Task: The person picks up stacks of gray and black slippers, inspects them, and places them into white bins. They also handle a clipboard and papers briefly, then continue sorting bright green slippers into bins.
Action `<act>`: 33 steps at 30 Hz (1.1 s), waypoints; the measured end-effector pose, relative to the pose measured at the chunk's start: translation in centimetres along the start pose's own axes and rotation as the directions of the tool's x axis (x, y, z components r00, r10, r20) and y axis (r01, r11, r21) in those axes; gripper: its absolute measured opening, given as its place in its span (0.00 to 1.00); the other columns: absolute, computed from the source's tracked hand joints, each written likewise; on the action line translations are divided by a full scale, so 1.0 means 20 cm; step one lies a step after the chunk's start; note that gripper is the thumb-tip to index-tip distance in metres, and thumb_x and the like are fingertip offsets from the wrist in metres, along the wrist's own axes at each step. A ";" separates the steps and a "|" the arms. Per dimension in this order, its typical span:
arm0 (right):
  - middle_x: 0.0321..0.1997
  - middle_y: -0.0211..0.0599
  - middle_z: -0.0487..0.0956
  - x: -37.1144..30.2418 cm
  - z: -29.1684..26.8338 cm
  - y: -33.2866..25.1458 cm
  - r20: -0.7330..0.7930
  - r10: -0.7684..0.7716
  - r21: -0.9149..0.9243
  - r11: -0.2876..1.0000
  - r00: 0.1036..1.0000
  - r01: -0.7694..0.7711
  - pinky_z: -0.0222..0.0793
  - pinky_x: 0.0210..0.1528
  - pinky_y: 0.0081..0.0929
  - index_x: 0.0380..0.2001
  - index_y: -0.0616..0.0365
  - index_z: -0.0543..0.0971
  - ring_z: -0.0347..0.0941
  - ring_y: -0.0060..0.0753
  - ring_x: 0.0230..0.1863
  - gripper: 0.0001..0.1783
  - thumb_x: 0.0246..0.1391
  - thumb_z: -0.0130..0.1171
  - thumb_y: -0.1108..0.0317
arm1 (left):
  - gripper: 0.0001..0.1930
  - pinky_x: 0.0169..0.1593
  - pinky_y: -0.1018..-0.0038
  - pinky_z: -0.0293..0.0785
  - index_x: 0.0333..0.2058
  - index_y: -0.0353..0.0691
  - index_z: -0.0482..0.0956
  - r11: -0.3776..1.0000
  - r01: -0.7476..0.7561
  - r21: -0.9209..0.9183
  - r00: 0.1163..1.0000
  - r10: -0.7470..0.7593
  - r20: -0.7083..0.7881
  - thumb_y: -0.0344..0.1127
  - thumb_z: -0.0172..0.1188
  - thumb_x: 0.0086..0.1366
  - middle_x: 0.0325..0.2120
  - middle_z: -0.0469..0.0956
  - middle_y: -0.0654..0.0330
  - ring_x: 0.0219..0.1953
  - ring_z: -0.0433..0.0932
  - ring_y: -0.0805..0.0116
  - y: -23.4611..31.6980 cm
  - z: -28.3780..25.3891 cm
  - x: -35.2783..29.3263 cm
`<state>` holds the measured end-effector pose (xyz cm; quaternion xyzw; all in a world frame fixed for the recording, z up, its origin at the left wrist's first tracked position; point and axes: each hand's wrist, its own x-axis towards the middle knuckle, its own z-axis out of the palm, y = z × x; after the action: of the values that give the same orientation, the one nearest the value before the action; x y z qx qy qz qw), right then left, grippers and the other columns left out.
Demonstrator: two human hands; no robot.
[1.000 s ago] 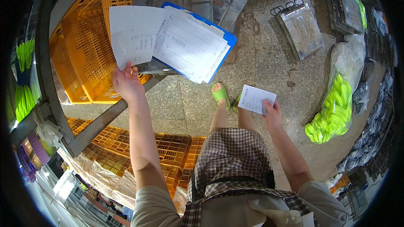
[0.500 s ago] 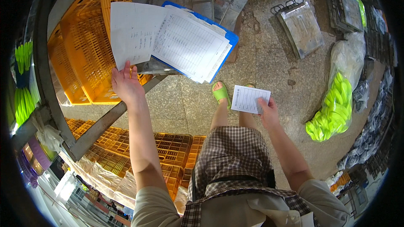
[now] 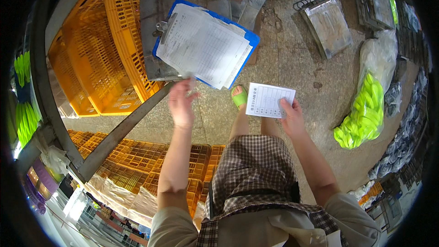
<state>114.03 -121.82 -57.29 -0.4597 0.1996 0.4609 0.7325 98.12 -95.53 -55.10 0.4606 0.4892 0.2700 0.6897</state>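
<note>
My right hand [image 3: 292, 116] grips a small white pad of printed forms [image 3: 270, 100] by its right edge, thumb on top. Up and to the left of it lies a blue clipboard [image 3: 252, 41] with several printed sheets [image 3: 208, 45] under its metal clip [image 3: 161, 29]. Close to the clipboard's lower edge is my left hand [image 3: 182, 103], its fingers blurred, bent and apart, with the thumb spread from them. I see nothing held in it. The clipboard rests on a grey metal plate [image 3: 153, 59].
Yellow plastic crates [image 3: 91, 59] stand at the left, with more crates [image 3: 187, 160] behind a metal bar [image 3: 125, 132]. On the floor at the right are a metal mould with loops [image 3: 327, 27] and a clear bag of lime-green pieces [image 3: 363, 114]. Stacked metal moulds [image 3: 375, 4] sit at the far right.
The sheet that my left hand held up to the left now lies flat on the clipboard, and the clip shows. My left hand has moved right. The pad has shifted slightly left and up.
</note>
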 end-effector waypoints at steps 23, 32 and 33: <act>0.55 0.53 0.69 -0.06 0.28 -0.02 0.305 0.441 -0.914 0.386 0.844 0.129 0.62 0.58 0.35 0.53 0.68 0.65 0.66 0.44 0.57 0.32 0.56 0.53 0.51 | 0.24 0.51 0.67 0.70 0.50 0.39 0.72 0.426 -0.113 0.898 0.776 -0.527 0.347 0.48 0.58 0.59 0.46 0.74 0.50 0.47 0.74 0.55 -0.04 -0.09 -1.26; 0.59 0.55 0.65 -0.81 -0.62 -0.58 0.109 0.791 -0.839 -0.252 0.603 0.482 0.62 0.57 0.39 0.57 0.66 0.63 0.65 0.50 0.56 0.43 0.49 0.57 0.41 | 0.30 0.64 0.59 0.49 0.60 0.48 0.60 0.701 -0.238 0.672 0.740 -0.317 0.592 0.46 0.55 0.61 0.61 0.55 0.49 0.63 0.53 0.50 -0.03 -0.20 -2.05; 0.59 0.54 0.66 -0.85 -0.67 -0.59 0.020 0.763 -0.806 -0.371 0.646 0.462 0.61 0.57 0.38 0.56 0.65 0.64 0.65 0.49 0.56 0.43 0.48 0.57 0.40 | 0.30 0.64 0.57 0.48 0.61 0.49 0.58 0.680 -0.177 0.711 0.756 -0.368 0.541 0.48 0.52 0.62 0.62 0.54 0.50 0.64 0.51 0.50 -0.10 -0.21 -2.09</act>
<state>117.55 -143.52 -46.09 -0.5705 -0.4836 0.6593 -0.0765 78.34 -129.22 -39.43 0.7297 0.3107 -0.1619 0.5872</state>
